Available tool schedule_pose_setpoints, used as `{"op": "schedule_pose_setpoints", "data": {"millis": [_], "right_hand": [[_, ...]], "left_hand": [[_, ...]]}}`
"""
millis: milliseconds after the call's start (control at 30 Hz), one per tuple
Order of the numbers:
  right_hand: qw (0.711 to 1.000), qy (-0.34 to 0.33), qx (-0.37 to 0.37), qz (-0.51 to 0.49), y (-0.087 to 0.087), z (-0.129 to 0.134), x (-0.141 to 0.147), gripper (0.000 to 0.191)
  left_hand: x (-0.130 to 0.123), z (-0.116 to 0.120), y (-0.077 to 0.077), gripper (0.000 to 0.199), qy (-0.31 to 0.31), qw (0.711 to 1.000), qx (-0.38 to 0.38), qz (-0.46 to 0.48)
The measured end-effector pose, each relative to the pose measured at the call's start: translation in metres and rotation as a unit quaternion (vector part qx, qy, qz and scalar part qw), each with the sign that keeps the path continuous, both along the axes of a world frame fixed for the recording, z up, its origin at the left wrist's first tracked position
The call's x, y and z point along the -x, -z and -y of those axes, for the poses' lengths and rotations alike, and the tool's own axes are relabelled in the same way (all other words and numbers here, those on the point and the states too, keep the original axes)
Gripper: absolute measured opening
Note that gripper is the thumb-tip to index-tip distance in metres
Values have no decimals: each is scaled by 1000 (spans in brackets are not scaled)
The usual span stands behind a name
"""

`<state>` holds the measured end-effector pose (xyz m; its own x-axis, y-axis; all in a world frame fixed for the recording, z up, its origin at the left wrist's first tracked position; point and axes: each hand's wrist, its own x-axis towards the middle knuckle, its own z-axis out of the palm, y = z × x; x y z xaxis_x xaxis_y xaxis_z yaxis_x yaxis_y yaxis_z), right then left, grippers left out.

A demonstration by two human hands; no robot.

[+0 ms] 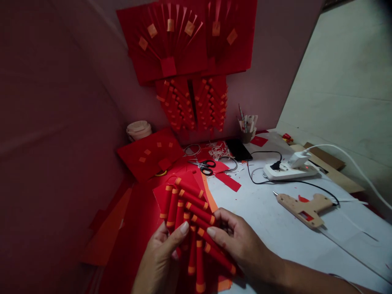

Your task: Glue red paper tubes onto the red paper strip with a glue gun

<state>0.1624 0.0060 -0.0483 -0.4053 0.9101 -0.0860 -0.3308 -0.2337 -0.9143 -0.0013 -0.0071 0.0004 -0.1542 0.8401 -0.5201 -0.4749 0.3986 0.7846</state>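
Between my hands is a paper firecracker string (199, 215), made of several red paper tubes with orange bands at their ends, slanting in two rows. My left hand (163, 249) grips its left side, thumb lying over the tubes. On the right side my right hand (237, 239) pinches the tubes between thumb and bent fingers. Parts of the fingers of both hands are hidden behind the tubes. Beneath and behind the string lie red paper and an orange strip (208, 194).
Black-handled scissors (206, 165) lie beyond my hands, near white paper shreds (219, 150) and a dark phone (238, 150). To the right are a glue gun (303, 208) and a white power strip (289, 170) with cables. Red fan decorations (168, 49) and similar firecracker strings (211, 104) hang behind.
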Motion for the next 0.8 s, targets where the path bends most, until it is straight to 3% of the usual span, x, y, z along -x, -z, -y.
{"op": "schedule_pose_setpoints", "data": {"millis": [200,433,600,800], "right_hand": [[1000,-14,-1,-22,-1,0,-2,25],[998,-5,-45,-37,-18,-2,-6,41],[999,16,-43,-21,-10,-4,-2,31],[999,11,-38,-37,-8,-3,-1,26]], "left_hand": [[-1,-1,2,50,1,999,-15,30],[-3,4,0,51,32,998,-24,52],[-7,6,1,51,66,997,-17,38],[-8,6,6,46,65,996,-44,49]]}}
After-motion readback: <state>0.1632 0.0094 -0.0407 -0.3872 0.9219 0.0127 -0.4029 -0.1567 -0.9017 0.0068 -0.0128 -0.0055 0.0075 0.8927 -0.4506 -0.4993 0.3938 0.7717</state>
